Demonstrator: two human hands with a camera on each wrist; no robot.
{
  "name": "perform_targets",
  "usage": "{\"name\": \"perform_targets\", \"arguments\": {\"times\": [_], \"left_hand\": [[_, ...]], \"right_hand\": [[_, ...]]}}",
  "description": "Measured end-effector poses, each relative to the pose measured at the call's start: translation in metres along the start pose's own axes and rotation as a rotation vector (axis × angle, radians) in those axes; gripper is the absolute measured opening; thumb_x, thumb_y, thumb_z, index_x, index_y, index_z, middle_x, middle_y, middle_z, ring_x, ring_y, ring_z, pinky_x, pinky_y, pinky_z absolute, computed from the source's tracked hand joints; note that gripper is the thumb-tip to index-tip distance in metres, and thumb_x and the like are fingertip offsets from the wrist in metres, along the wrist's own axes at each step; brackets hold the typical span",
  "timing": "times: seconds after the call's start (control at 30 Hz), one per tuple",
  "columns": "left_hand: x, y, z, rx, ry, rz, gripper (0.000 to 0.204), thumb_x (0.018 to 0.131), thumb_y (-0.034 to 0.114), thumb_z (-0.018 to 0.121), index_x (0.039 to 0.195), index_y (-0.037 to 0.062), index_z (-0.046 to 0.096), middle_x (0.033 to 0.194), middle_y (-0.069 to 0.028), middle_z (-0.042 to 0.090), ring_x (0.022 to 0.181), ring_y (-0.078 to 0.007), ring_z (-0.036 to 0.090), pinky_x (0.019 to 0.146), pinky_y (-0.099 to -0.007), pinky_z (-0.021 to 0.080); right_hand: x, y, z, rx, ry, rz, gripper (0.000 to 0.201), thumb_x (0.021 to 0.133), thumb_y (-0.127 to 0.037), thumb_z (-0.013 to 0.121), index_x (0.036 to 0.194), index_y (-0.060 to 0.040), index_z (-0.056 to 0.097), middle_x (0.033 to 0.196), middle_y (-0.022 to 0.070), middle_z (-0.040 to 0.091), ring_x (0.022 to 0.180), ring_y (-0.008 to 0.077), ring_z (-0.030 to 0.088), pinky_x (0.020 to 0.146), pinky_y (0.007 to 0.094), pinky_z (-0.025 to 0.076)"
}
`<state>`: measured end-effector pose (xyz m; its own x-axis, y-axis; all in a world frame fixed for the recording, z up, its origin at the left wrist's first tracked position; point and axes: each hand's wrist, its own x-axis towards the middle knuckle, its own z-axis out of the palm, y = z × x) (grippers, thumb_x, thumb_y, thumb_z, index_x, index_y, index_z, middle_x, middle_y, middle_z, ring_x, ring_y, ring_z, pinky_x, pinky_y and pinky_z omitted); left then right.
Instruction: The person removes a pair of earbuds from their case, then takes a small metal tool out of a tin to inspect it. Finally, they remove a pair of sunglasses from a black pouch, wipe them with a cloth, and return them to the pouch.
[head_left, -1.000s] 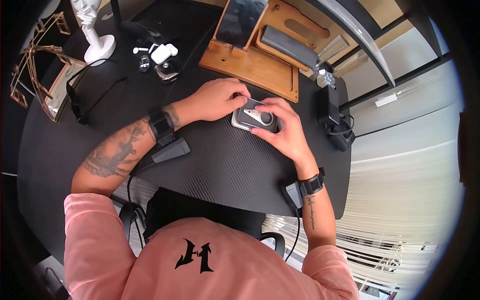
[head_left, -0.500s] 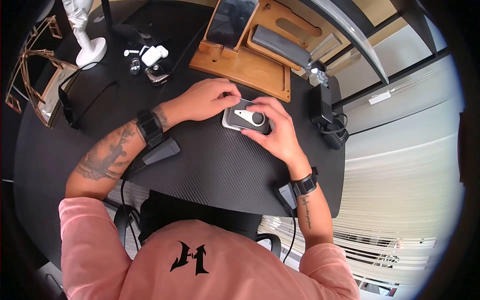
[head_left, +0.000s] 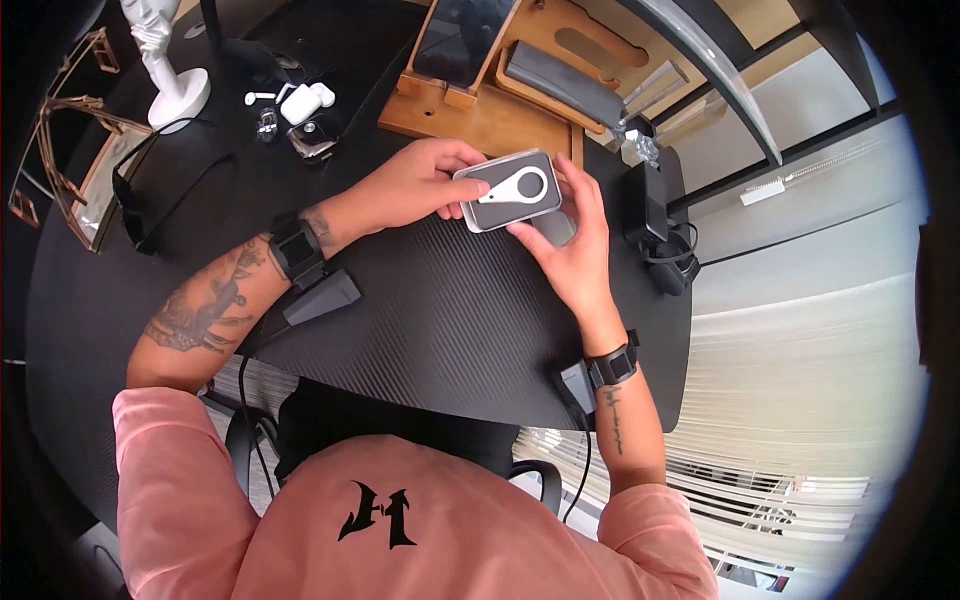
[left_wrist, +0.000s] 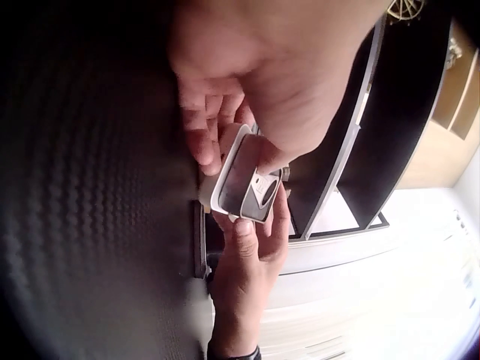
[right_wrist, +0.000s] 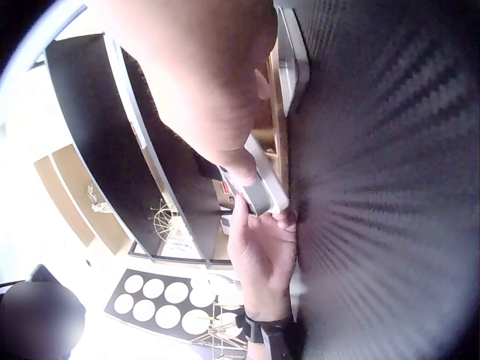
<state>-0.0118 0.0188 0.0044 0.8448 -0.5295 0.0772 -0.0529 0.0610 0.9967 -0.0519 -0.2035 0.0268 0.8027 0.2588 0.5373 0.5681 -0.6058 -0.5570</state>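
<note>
In the head view my left hand (head_left: 415, 185) grips the left end of a small flat rectangular box (head_left: 490, 214), its thumb on top and fingers underneath. A dark grey insert fills the box, with a white teardrop-shaped piece (head_left: 508, 187) with a round dark ring on it. The left thumb rests on the narrow end of that piece. My right hand (head_left: 582, 255) holds the box's right end between thumb and fingers. Raised off the desk, the box stands tilted in the left wrist view. A flat silver tin part (right_wrist: 292, 64) lies on the desk beneath the right hand.
A wooden stand (head_left: 430, 120) with a phone (head_left: 465, 45) is behind the hands. At left are sunglasses (head_left: 130, 205), a white figurine (head_left: 180, 95) and a white earbud case (head_left: 300, 102). A black device (head_left: 648, 205) stands at the desk's (head_left: 420, 310) right edge.
The box has come up off the desk, towards the wooden stand, and its top faces the camera more. The left thumb has moved onto it. The silver tin part now shows below.
</note>
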Motion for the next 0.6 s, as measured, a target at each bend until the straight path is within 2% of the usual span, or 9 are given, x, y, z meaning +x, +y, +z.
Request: {"name": "perform_targets", "arguments": {"times": [0.07,0.1,0.13,0.2,0.23,0.33,0.43,0.6], "left_hand": [[-0.001,0.003,0.002,-0.037,-0.009,-0.016,0.038,0.088,0.015,0.064,0.119,-0.0021,0.05,0.098,-0.0084,0.063,0.071,-0.01,0.061,0.062,-0.0216,0.051],[-0.003,0.004,0.005,-0.047,0.001,-0.026,0.039,0.087,0.014,0.064,0.119,-0.0023,0.049,0.099,-0.009,0.063,0.073,-0.0107,0.062,0.063,-0.022,0.052],[-0.004,0.006,0.006,-0.058,0.017,-0.031,0.04,0.087,0.014,0.065,0.12,-0.0025,0.048,0.1,-0.0097,0.062,0.074,-0.0115,0.063,0.064,-0.0225,0.053],[-0.004,0.002,0.006,-0.055,-0.008,-0.009,0.041,0.087,0.013,0.065,0.12,-0.0025,0.047,0.101,-0.01,0.061,0.075,-0.0122,0.063,0.065,-0.0231,0.054],[-0.005,0.001,0.006,-0.053,-0.035,0.004,0.042,0.086,0.013,0.066,0.12,-0.0025,0.046,0.102,-0.0102,0.061,0.077,-0.0128,0.064,0.066,-0.0237,0.054],[-0.005,-0.001,0.008,-0.03,-0.084,0.034,0.039,0.087,0.013,0.064,0.119,-0.0022,0.047,0.103,-0.0101,0.061,0.079,-0.013,0.064,0.065,-0.0234,0.054],[-0.005,0.007,0.01,0.034,-0.105,-0.032,0.036,0.089,0.015,0.063,0.118,-0.0015,0.049,0.103,-0.0099,0.061,0.078,-0.0129,0.065,0.064,-0.0231,0.055],[-0.004,0.002,0.01,0.048,-0.137,-0.041,0.034,0.091,0.021,0.06,0.115,-0.0008,0.05,0.1,-0.0089,0.062,0.074,-0.0127,0.065,0.062,-0.0225,0.054]], "right_hand": [[-0.001,0.002,0.0,0.204,-0.043,0.165,0.08,0.064,-0.005,0.081,0.134,-0.0041,0.043,0.121,0.0129,0.053,0.098,0.0217,0.059,0.086,0.033,0.05],[-0.002,0.003,0.0,0.291,-0.089,0.203,0.078,0.07,0.0,0.076,0.138,-0.0041,0.039,0.119,0.0105,0.054,0.09,0.0163,0.06,0.084,0.0297,0.05],[-0.003,0.002,0.0,0.287,-0.087,0.2,0.078,0.07,0.0,0.076,0.138,-0.0041,0.039,0.119,0.0105,0.054,0.09,0.0163,0.06,0.084,0.0297,0.05],[-0.005,-0.002,0.002,0.612,-0.148,0.257,0.075,0.074,0.006,0.068,0.141,-0.0052,0.035,0.121,0.0094,0.053,0.09,0.014,0.06,0.084,0.0283,0.049],[-0.005,-0.002,0.002,0.658,-0.156,0.259,0.074,0.077,0.009,0.062,0.143,-0.006,0.033,0.123,0.0093,0.052,0.093,0.0136,0.059,0.084,0.0277,0.049],[-0.005,0.0,0.002,0.648,-0.162,0.234,0.071,0.078,0.009,0.062,0.142,-0.0057,0.034,0.125,0.0094,0.051,0.094,0.0133,0.059,0.083,0.0273,0.049],[-0.005,-0.003,0.002,0.599,-0.167,0.243,0.069,0.08,0.008,0.062,0.141,-0.0055,0.035,0.127,0.0098,0.051,0.097,0.0135,0.059,0.081,0.0268,0.05],[-0.005,-0.004,0.003,0.59,-0.172,0.2,0.065,0.081,0.007,0.062,0.14,-0.0053,0.038,0.128,0.0095,0.051,0.101,0.0131,0.059,0.081,0.0267,0.05]]}}
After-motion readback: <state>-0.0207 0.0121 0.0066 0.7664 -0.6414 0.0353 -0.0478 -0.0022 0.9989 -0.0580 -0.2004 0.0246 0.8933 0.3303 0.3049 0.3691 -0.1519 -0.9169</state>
